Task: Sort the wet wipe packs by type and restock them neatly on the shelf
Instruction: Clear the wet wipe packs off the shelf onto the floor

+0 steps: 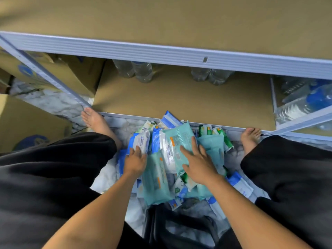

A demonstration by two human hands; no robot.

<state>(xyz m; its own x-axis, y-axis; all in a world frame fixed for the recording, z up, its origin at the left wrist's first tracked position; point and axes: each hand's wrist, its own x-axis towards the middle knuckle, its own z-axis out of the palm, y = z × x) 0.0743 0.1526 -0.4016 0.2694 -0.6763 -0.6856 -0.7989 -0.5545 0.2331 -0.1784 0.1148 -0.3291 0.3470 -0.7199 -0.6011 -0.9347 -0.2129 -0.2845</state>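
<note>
Our left hand lies flat, fingers straight, on white-blue pack. Our right hand spreads fingers, presses teal pack. Neither grips. Mixed pile of packs on floor between our left foot and right foot. Beyond, we see lower shelf, water bottles at back, cardboard boxes left.

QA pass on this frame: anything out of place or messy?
Yes: wet wipe packs lie heaped on the floor, teal, blue and green types mixed and tilted every way; none stacked on the shelf.
</note>
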